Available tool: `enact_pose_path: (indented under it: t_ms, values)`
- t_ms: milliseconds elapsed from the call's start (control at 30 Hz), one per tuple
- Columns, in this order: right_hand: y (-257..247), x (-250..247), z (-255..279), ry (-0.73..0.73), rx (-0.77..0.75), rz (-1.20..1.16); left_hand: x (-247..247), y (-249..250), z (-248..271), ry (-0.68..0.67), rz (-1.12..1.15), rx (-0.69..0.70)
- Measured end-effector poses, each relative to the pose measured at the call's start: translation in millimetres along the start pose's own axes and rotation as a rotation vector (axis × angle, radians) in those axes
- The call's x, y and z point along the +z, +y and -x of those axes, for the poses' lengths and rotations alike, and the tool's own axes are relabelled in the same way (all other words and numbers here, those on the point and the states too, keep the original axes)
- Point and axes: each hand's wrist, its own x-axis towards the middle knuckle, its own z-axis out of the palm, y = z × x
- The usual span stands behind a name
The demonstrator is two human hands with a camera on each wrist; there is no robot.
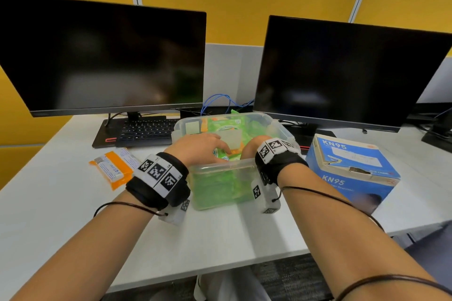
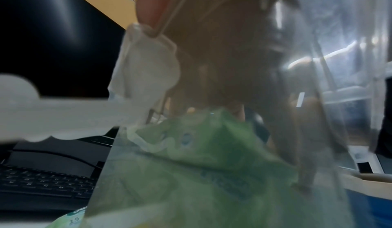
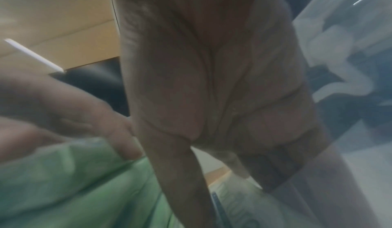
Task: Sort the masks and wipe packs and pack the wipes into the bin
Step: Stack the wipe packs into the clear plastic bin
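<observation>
A clear plastic bin (image 1: pixel 221 165) stands at the desk's middle, filled with several green wipe packs (image 1: pixel 226 127). Both hands are inside it at the near end. My left hand (image 1: pixel 220 151) lies with straight fingers on a green pack (image 3: pixel 74 181). My right hand (image 1: pixel 249 149) points straight down beside that pack, its fingers (image 3: pixel 212 97) extended and gripping nothing I can see. The head view hides its fingertips behind the wrist. An orange wipe pack (image 1: pixel 115 169) lies on the desk left of the bin. A blue KN95 mask box (image 1: pixel 349 168) stands to the right.
Two dark monitors (image 1: pixel 102 56) (image 1: pixel 347 73) stand behind the bin, with a black keyboard (image 1: pixel 146 131) at the back left. Blue cables (image 1: pixel 220 102) hang between the monitors. The white desk (image 1: pixel 220 234) reaches to its front edge near me.
</observation>
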Motion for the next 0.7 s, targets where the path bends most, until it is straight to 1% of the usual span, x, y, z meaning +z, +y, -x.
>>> enact_pose_path:
  t_ms: [100,167,200,300,333,400,467,500,533,567,600,633,667,700]
  values:
    - [-0.7,4.3,-12.2,0.010,0.039,0.062,-1.4,0.0,0.2,0.002,0.009,0.018]
    - [-1.7,8.2,-20.3,-0.016,0.031,0.114,-2.1,-0.5,-0.9,0.012,0.017,0.026]
    - [-0.2,8.5,-25.2,-0.025,0.057,0.118,-1.6,-1.1,-2.3,0.016,0.016,0.025]
    - [2.2,8.3,-20.0,0.022,0.032,0.139,2.3,-2.8,-4.5,0.053,0.042,-0.002]
    - [3.4,8.7,-18.1,0.040,0.021,0.098,3.6,-4.0,-5.6,0.088,0.090,-0.032]
    - [1.7,8.1,-11.9,-0.017,0.012,0.085,5.6,-5.2,-6.8,0.193,0.218,-0.099]
    - [-3.8,11.9,-16.9,-0.018,0.016,0.119,8.3,-8.7,-7.6,0.411,0.255,-0.178]
    - [-7.2,12.3,-16.2,0.016,0.010,0.118,9.4,-11.5,-6.0,0.549,0.280,-0.251]
    - [-7.5,12.2,-20.4,0.055,0.013,0.075,11.8,-17.9,-5.7,0.650,0.353,-0.349]
    - [-9.4,9.7,-22.1,0.103,0.030,0.010,12.6,-23.4,-4.5,0.685,0.471,-0.433]
    - [-8.5,6.1,-22.6,0.193,0.045,-0.061,14.2,-29.3,-4.8,0.657,0.613,-0.486]
    - [-8.0,1.0,-22.8,0.328,0.053,-0.122,14.4,-31.6,-4.4,0.594,0.715,-0.502]
    - [-5.0,-1.4,-24.5,0.483,0.053,-0.144,15.0,-33.6,-7.2,0.536,0.743,-0.492]
    - [-2.1,-5.0,-23.0,0.608,0.069,-0.124,13.3,-33.4,-9.8,0.508,0.752,-0.474]
